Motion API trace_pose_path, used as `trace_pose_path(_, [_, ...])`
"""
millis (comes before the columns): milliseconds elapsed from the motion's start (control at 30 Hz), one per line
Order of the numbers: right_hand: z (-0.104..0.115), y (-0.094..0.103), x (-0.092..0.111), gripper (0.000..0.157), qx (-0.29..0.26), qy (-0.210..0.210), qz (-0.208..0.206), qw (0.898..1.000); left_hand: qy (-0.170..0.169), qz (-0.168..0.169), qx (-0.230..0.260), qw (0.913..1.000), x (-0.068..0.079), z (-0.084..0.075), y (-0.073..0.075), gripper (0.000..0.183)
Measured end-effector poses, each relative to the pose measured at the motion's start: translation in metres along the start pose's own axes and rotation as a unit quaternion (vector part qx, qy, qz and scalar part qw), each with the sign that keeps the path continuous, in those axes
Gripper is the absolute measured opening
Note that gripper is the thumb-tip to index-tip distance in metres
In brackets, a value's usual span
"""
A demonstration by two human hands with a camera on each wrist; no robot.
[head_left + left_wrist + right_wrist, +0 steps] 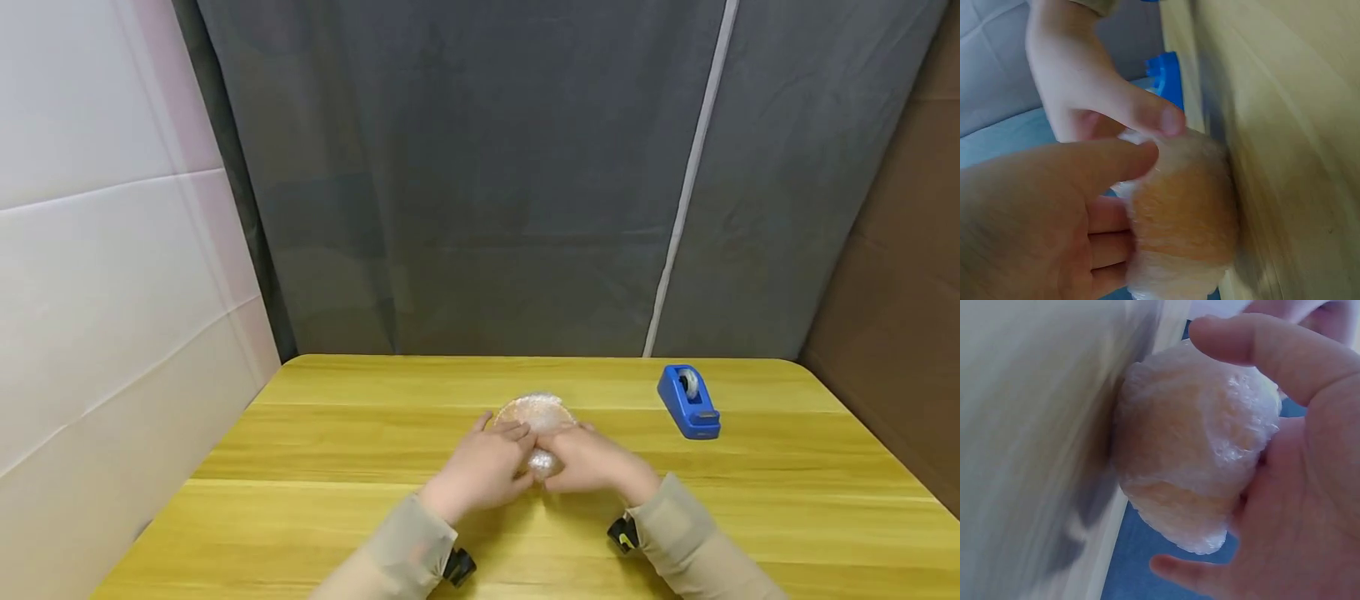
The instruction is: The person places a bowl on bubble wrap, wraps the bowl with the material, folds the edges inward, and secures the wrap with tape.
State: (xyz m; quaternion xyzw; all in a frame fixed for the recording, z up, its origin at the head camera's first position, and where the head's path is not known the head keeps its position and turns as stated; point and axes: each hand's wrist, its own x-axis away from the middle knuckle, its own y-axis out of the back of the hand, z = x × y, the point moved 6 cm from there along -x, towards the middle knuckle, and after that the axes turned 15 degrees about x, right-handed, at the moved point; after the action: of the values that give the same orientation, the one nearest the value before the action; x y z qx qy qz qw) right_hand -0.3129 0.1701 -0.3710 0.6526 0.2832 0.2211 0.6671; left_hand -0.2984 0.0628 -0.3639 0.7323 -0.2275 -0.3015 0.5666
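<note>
A roundish, orange-brown object in clear bubble wrap (536,410) rests on the wooden table between both hands. The wrap hides what kind of thing it is. My left hand (487,464) holds it from the left; in the left wrist view the thumb lies on the wrapped object (1185,215) and the other fingers go behind it. From the right, my right hand (592,458) holds it, and the right wrist view shows its thumb over the wrapped object (1179,437), the little finger standing apart. The fingertips of the two hands come close together over the wrap.
A blue tape dispenser (688,402) with a roll of clear tape stands on the table (315,500), to the right of the hands. Behind the table hangs a grey curtain (487,183). White cloth (112,250) is at the left and a brown panel (900,275) at the right.
</note>
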Motion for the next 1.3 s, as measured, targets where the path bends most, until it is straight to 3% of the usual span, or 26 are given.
trace_pose_path(167, [-0.003,0.006,0.006,0.056,-0.019,0.007,0.032,0.999,0.039,0.035,0.046,0.9976,-0.012,0.006,-0.007,0.062])
trace_pose_path(267, [-0.004,0.017,0.011,0.054,-0.043,0.014,0.037,0.998,0.058,0.052,0.07,0.9945,-0.02,0.009,-0.008,0.058])
trace_pose_path(433, [-0.006,0.038,0.016,0.046,-0.03,-0.008,0.009,0.999,0.074,0.058,0.043,0.9946,-0.029,0.015,-0.004,0.039])
trace_pose_path(533, [-0.007,0.037,0.013,0.044,0.006,-0.035,0.009,0.999,0.076,0.057,0.031,0.995,-0.031,0.015,-0.004,0.035])
trace_pose_path(733, [-0.011,0.015,0.005,0.04,0.049,-0.089,0.021,0.995,0.066,0.046,0.045,0.9958,-0.028,0.011,-0.01,0.039])
trace_pose_path(867, [-0.011,0.002,-0.001,0.036,0.058,-0.102,0.029,0.993,0.066,0.047,0.047,0.9956,-0.023,0.013,-0.014,0.046])
trace_pose_path(967, [-0.012,-0.004,-0.006,0.034,0.064,-0.11,0.041,0.991,0.06,0.049,0.058,0.9953,-0.02,0.015,-0.012,0.041])
trace_pose_path(1100, [-0.015,-0.006,-0.012,0.032,0.066,-0.11,0.061,0.99,0.026,0.027,0.058,0.9976,-0.015,0.011,-0.002,0.03])
trace_pose_path(1300, [-0.022,0.001,-0.016,0.022,0.05,-0.081,0.052,0.994,-0.028,-0.011,0.012,0.9995,-0.006,-0.005,0.005,0.045])
